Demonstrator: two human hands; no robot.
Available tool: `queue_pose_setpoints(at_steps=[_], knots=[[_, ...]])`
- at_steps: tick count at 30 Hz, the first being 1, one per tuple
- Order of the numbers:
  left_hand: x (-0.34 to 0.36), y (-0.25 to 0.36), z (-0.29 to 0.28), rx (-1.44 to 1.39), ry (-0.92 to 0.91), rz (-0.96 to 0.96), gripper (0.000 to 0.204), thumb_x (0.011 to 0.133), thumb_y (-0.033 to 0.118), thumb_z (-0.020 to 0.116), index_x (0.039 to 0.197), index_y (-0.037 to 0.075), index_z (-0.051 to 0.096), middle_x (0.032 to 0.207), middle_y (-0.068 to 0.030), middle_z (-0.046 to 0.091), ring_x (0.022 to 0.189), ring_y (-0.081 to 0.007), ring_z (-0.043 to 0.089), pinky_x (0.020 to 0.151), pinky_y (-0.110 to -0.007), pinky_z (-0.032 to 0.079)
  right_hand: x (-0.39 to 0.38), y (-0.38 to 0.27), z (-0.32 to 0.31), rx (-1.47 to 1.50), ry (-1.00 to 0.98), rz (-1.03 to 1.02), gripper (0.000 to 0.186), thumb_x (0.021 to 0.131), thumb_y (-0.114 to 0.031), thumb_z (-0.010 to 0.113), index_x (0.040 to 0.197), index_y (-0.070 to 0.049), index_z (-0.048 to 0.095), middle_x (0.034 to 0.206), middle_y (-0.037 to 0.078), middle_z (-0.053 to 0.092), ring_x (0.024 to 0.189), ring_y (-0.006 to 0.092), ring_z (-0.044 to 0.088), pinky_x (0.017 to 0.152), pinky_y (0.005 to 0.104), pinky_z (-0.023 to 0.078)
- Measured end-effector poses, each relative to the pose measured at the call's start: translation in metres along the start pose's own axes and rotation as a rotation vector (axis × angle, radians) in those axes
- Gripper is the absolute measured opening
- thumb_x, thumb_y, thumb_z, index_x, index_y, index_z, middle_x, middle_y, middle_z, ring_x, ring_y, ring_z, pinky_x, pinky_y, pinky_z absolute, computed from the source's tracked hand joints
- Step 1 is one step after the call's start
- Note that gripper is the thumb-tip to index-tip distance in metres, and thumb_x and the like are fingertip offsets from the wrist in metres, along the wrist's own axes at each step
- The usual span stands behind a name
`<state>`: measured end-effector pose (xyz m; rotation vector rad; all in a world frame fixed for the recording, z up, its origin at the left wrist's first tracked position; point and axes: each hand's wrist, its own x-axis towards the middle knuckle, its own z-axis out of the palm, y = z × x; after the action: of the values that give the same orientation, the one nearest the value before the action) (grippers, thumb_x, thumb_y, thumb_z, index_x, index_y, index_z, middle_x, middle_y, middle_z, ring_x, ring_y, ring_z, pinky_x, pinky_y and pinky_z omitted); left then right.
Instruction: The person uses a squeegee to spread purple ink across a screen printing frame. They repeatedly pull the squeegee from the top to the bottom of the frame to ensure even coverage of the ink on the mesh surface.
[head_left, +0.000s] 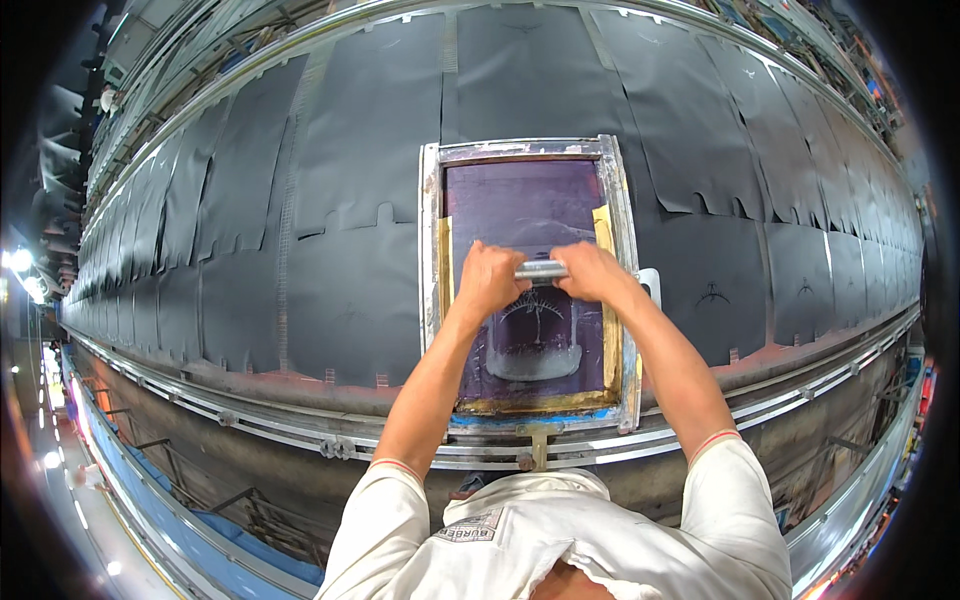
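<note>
My left hand [490,279] and my right hand [592,272] are both closed around a silvery metal squeegee handle [541,269], one at each end. The handle lies crosswise over the purple mesh of a printing screen [518,200]. A worn metal frame [431,300] borders the screen, with yellowish tape along its inner edges. Just nearer to me than the handle, a pale emblem-like design [537,312] shows in the mesh. Below that, a whitish curved smear of ink [535,365] runs across it. My hands hide the ends of the handle, and its blade cannot be made out.
Dark cut fabric panels [365,120] cover the long table on both sides and beyond the screen. Some carry small printed emblems [713,294]. A metal rail [300,437] runs along the near edge, with a bracket [539,447] meeting the frame. Bluish sheeting [235,545] lies lower left.
</note>
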<state>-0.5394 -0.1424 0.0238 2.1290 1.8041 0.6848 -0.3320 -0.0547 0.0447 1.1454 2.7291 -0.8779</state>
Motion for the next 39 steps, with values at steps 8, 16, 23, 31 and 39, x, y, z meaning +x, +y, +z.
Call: queue_pose_setpoints(at_steps=[8,16,23,31,39], knots=[[-0.116,0.055,-0.002,0.010,-0.098,0.020,0.024,0.069,0.023,0.088,0.087,0.014,0.076,0.080,-0.0045,0.072,0.080,-0.0260,0.070,0.079,-0.042,0.044,-0.114,-0.046,0.034,0.133,-0.028,-0.177,0.044,0.083,-0.036,0.083,0.116,-0.008,0.070,0.099,0.016,0.074,0.092,0.0351,0.070,0.086,0.0487,0.054],[-0.038,0.010,-0.007,0.091,-0.103,0.009,0.029,0.070,0.025,0.090,0.092,0.010,0.078,0.086,-0.0082,0.074,0.081,-0.0323,0.069,0.078,-0.047,0.047,-0.103,0.085,0.041,0.262,0.847,0.681,0.023,0.098,-0.029,0.068,0.106,-0.008,0.068,0.094,0.012,0.073,0.093,0.0320,0.068,0.082,0.0453,0.052],[-0.063,0.020,0.010,-0.058,0.092,0.026,0.032,0.070,0.001,0.079,0.100,0.013,0.078,0.104,-0.0078,0.076,0.096,-0.0314,0.067,0.087,-0.044,0.048,-0.094,0.104,0.050,0.561,0.831,0.547,0.027,0.098,-0.028,0.069,0.089,-0.003,0.065,0.071,0.014,0.067,0.064,0.0255,0.066,0.064,0.0391,0.048],[-0.198,0.110,0.025,-0.019,0.145,-0.003,0.059,0.059,-0.001,0.080,0.114,0.016,0.073,0.119,0.0016,0.072,0.101,-0.0220,0.061,0.087,-0.039,0.044,-0.116,0.082,0.016,0.682,0.828,0.503,0.024,0.101,-0.023,0.066,0.091,-0.002,0.063,0.071,0.003,0.060,0.065,0.0088,0.053,0.062,0.0318,0.045],[-0.215,0.109,-0.040,0.062,0.127,-0.096,0.043,0.062,0.008,0.084,0.103,0.016,0.075,0.106,0.0021,0.071,0.104,-0.0204,0.061,0.090,-0.038,0.043,-0.131,0.019,0.038,0.964,0.768,0.396,0.023,0.105,-0.022,0.063,0.091,-0.004,0.059,0.070,-0.002,0.053,0.060,0.0049,0.045,0.053,0.0270,0.035]])
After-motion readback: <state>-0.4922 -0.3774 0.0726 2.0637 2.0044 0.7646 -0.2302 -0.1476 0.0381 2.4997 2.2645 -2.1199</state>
